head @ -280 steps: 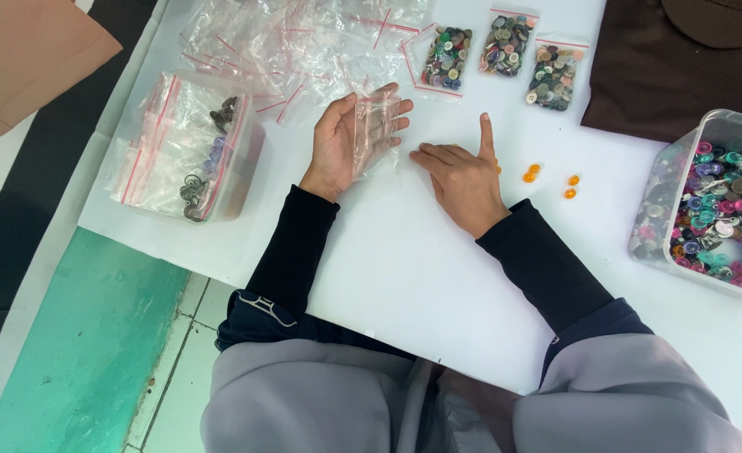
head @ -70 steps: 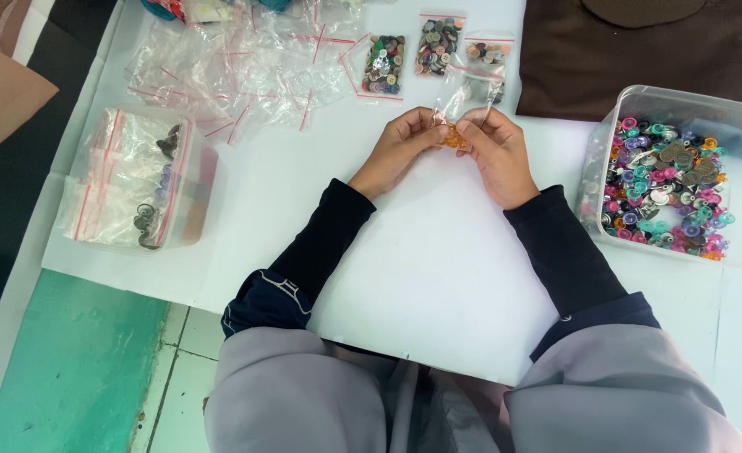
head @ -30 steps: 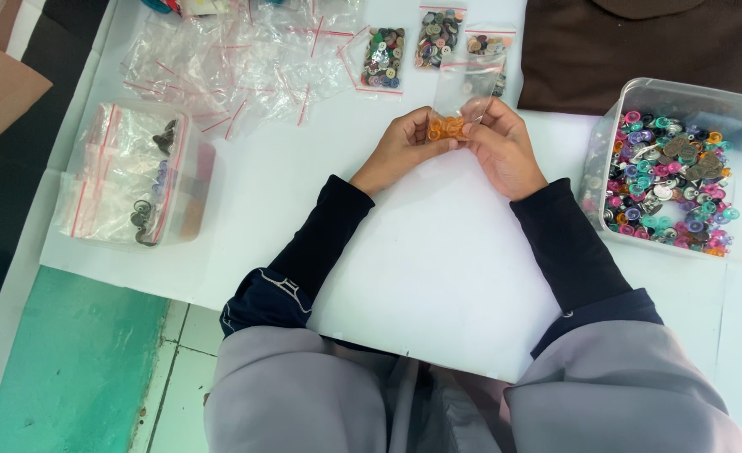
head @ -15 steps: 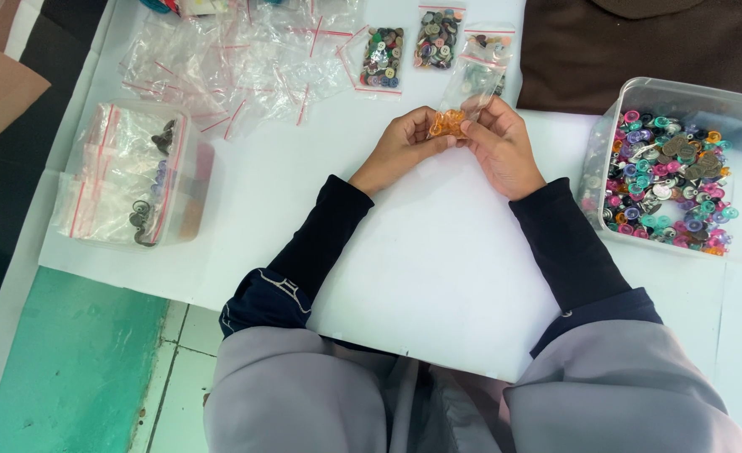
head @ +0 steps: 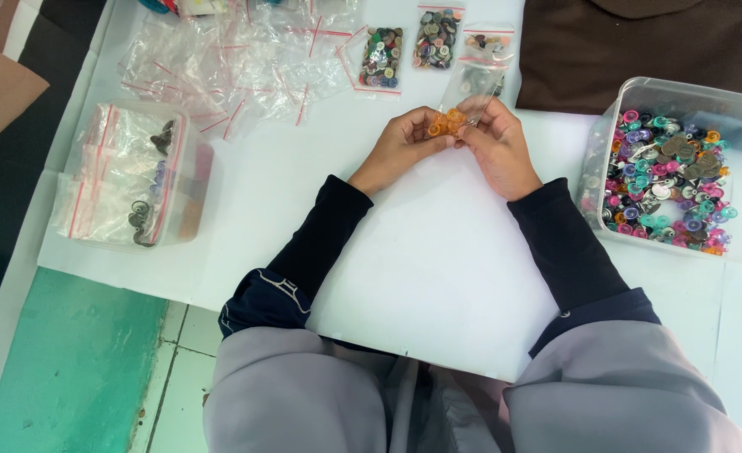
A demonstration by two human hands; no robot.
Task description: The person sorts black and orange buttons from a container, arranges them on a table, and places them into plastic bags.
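Observation:
Both hands meet over the white table (head: pixel 421 268) near its far side. My left hand (head: pixel 400 143) pinches several small orange buttons (head: pixel 445 123) at its fingertips. A small clear zip bag (head: pixel 470 88) is held in my right hand (head: pixel 495 143), its mouth at the buttons. The buttons touch the bag's lower end; whether they are inside it I cannot tell.
A clear tub of mixed coloured buttons (head: pixel 681 172) stands at the right. Three filled button bags (head: pixel 434 42) lie at the back, beside a heap of empty zip bags (head: pixel 237 59). A tub holding bagged dark pieces (head: pixel 132 180) is at the left. Dark brown cloth (head: pixel 640 42) lies back right.
Earlier my hands lay flat with the orange buttons loose on the table. Now both hands hold the buttons and a bag together; over the last second they barely move.

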